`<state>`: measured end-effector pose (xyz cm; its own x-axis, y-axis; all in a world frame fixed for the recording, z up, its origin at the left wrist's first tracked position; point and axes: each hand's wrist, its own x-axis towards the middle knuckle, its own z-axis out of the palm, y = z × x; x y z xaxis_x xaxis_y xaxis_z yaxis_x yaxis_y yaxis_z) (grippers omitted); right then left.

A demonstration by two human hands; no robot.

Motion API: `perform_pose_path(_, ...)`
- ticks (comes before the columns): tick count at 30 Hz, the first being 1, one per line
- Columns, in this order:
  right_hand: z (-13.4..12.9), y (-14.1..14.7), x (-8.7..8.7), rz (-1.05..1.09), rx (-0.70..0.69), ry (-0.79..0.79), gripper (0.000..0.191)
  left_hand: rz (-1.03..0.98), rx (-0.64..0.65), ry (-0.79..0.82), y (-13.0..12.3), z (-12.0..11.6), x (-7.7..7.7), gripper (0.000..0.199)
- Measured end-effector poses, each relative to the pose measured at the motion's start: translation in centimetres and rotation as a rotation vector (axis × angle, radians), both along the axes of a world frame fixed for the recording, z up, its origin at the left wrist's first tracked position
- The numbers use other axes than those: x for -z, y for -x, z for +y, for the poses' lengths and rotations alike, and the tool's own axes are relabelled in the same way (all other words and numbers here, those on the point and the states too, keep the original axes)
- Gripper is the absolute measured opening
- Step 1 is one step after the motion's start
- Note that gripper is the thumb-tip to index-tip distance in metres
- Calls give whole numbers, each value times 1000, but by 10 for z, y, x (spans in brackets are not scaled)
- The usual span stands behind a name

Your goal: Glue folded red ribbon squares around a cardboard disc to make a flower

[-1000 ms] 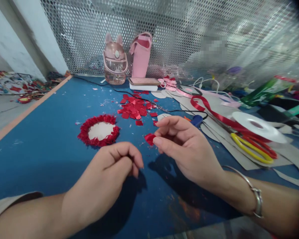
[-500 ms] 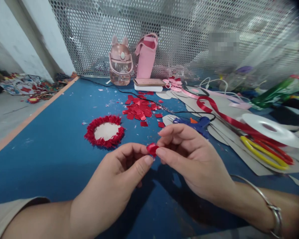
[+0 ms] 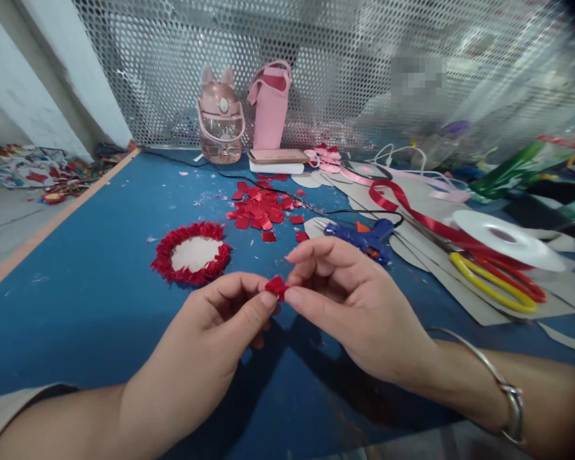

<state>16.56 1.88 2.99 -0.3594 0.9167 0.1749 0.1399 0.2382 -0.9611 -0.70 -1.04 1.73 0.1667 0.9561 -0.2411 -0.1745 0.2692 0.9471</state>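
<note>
A small folded piece of red ribbon (image 3: 276, 287) is pinched between both hands above the blue table. My left hand (image 3: 211, 338) grips its left side with thumb and forefinger. On its right side, the thumb and a fingertip of my right hand (image 3: 359, 306) are closed, while the forefinger curves above. Beyond the left hand lies a round pale disc (image 3: 194, 254) edged with red ribbon tufts (image 3: 165, 262). A loose pile of cut red ribbon squares (image 3: 259, 207) is spread past the hands. The blue glue gun (image 3: 364, 237) rests behind my right hand.
Scissors with yellow and red handles (image 3: 496, 284), a white ribbon spool (image 3: 508, 239) and grey card sheets (image 3: 464, 300) lie at right. A phone (image 3: 278, 156), clear bottle (image 3: 220, 128) and pink pouch (image 3: 271, 108) stand before the perforated metal screen (image 3: 345, 76). A black cord (image 3: 230, 176) crosses the table (image 3: 100, 255).
The view has shifted slightly, so everything sits a little further left. Between my fingers the ribbon piece has turned and looks more tightly folded. Both hands keep their hold.
</note>
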Motion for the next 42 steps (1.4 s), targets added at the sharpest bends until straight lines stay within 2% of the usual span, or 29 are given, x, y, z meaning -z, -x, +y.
perform_pose_path(2, 3, -4, -1, -58, -52, -59, 31, -62, 7, 32, 2, 1, 2, 19)
perform_pose_path(5, 10, -11, -2, -144, -119, -276, 38, -94, 38, 69, 3, 4, 3, 20)
perform_pose_path(9, 18, -16, -3, -238, -209, -575, 30, -56, 90, 63, 5, 4, 2, 19)
perform_pose_path(12, 19, -15, -6, -271, -257, -642, 24, -28, 99, 70, 5, 3, 1, 19)
perform_pose_path(25, 16, -13, -14, -271, -265, -626, 16, 111, 166, 25, 1, 2, -5, 24)
perform_pose_path(30, 14, -13, -12, -242, -155, -415, 10, 142, 72, -125, 1, -2, -5, 15)
perform_pose_path(34, 13, -11, -11, -246, -113, -256, 8, 338, 19, -290, 3, -2, -2, 13)
perform_pose_path(38, 10, -8, -10, -220, -69, -211, 8, 455, 29, -361, 6, -1, -2, 11)
perform_pose_path(42, 7, -7, -7, -184, -19, -194, 6, 457, 55, -374, 5, -1, -4, 11)
